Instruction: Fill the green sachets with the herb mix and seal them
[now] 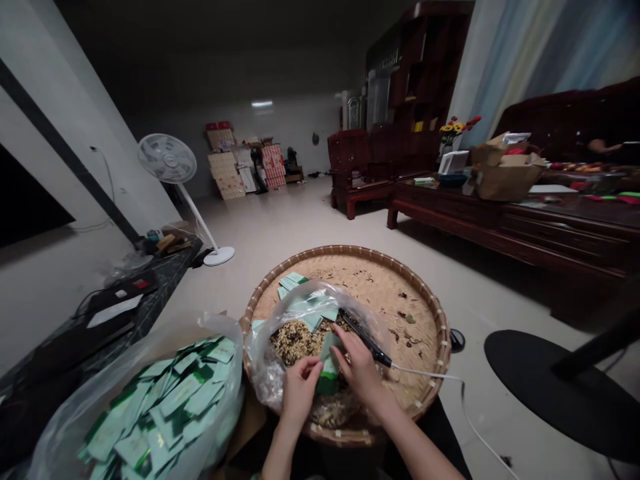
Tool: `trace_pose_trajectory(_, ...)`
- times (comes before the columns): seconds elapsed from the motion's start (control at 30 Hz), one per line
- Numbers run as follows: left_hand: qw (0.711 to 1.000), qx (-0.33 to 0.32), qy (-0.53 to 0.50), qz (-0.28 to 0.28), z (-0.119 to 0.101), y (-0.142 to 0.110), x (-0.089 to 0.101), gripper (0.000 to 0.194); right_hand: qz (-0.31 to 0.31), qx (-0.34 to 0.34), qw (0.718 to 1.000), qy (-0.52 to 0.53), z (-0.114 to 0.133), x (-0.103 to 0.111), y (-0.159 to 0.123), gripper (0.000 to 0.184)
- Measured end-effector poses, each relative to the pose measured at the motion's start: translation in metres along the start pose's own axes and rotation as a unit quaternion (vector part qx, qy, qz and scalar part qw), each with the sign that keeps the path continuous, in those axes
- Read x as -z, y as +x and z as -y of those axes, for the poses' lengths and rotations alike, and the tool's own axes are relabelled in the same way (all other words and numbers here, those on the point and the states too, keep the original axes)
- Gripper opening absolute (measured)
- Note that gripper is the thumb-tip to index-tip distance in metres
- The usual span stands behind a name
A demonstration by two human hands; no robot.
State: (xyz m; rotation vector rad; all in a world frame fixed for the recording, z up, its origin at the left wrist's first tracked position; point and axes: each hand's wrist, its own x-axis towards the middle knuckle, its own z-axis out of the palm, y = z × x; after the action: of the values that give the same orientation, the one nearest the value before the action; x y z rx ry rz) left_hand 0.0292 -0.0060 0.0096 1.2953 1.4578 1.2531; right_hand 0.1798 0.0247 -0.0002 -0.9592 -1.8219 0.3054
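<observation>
Between my two hands is a small green packet (329, 363), pale green above and darker green below. My left hand (299, 387) pinches its left edge with thumb and fingertips. At its upper right edge, the fingers of my right hand (361, 369) close on the packet. Under them a clear plastic bag (263, 343) lies open, with a pale and dark dried loose mix (295, 341) inside. More pale green packets (313, 308) rest at the bag's far side. A black stick-shaped tool with a white cord (367, 339) lies just beyond my right hand.
Everything sits on a round woven bamboo tray (345, 251) with dark scraps scattered on its right. At left, a big clear bag (210, 327) is full of green packets. A white standing fan (167, 159), a black round stand base (530, 387) and a dark wooden table (500, 223) stand around.
</observation>
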Motion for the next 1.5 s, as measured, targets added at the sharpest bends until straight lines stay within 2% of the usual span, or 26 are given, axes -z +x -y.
trace_pose_trajectory(0.13, 0.998, 0.032, -0.046, -0.012, 0.0037, -0.0005, 0.0026, 0.026, -0.006, 0.006, 1.0, -0.021, 0.0008, -0.0004, 0.0001, 0.037)
trace_pose_trajectory(0.27, 0.992, 0.078, -0.096, -0.013, 0.0066, 0.0016, 0.0033, 0.028, -0.031, 0.057, 0.997, -0.031, 0.0017, -0.0011, -0.0006, 0.041)
trace_pose_trajectory(0.53, 0.987, 0.112, -0.117, -0.004, 0.0056, 0.0005, 0.0013, 0.03, -0.035, 0.087, 0.995, -0.03, 0.0011, 0.0016, -0.001, 0.041)
trace_pose_trajectory(0.67, 0.987, 0.109, -0.121, -0.003, 0.0053, -0.0002, 0.001, 0.03, -0.052, 0.05, 0.997, 0.013, 0.005, 0.0026, 0.0012, 0.026)
trace_pose_trajectory(0.77, 0.987, 0.101, -0.121, -0.011, 0.005, -0.001, 0.0017, 0.029, -0.063, 0.028, 0.998, -0.001, 0.0074, 0.0033, 0.0018, 0.018)
trace_pose_trajectory(0.93, 0.993, 0.077, -0.092, -0.007, 0.0016, -0.0041, 0.005, 0.025, -0.082, 0.03, 0.995, -0.052, 0.0083, 0.0033, 0.0022, 0.022)
trace_pose_trajectory(1.3, 0.998, 0.045, -0.039, -0.009, 0.0037, -0.0052, 0.0055, 0.021, -0.033, 0.063, 0.995, -0.069, 0.0013, 0.0063, 0.0, 0.03)
trace_pose_trajectory(1.5, 0.999, 0.037, 0.002, -0.016, 0.0062, -0.005, 0.0086, 0.021, -0.036, 0.017, 0.997, -0.068, 0.0028, 0.0079, 0.0027, 0.02)
